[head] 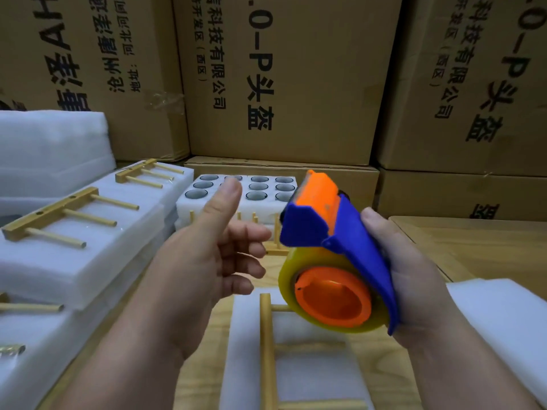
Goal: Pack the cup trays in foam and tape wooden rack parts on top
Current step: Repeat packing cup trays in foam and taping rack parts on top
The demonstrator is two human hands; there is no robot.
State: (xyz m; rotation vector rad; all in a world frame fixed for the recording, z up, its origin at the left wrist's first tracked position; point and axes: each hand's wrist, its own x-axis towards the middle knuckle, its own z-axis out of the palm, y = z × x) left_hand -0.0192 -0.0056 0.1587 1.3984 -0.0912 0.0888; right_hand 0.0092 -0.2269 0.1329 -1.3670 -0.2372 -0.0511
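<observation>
Maybe slips: right hand (414, 279) squeezing blue-and-orange plastic tape dispenser (334, 261) at three o'clock, left hand (207, 261) fingers loosely apart, empty.

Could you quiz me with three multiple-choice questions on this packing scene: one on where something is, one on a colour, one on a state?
1. Where is the cup tray?
A. Behind the hands, in front of the boxes
B. In the left hand
C. On top of the boxes

2. What colour is the tape dispenser's body?
A. Green
B. Blue, with orange parts
C. Black

3. What is the left hand doing?
A. Gripping a wooden rack
B. Pressing on foam
C. Open, holding nothing

Answers:
1. A: the white tray with round holes sits on the table past the hands, with the boxes rising behind it.
2. B: the handle shell is blue, the hub and top guard orange.
3. C: its thumb is up and its fingers loosely curled around nothing, while the right hand holds the dispenser.
</observation>
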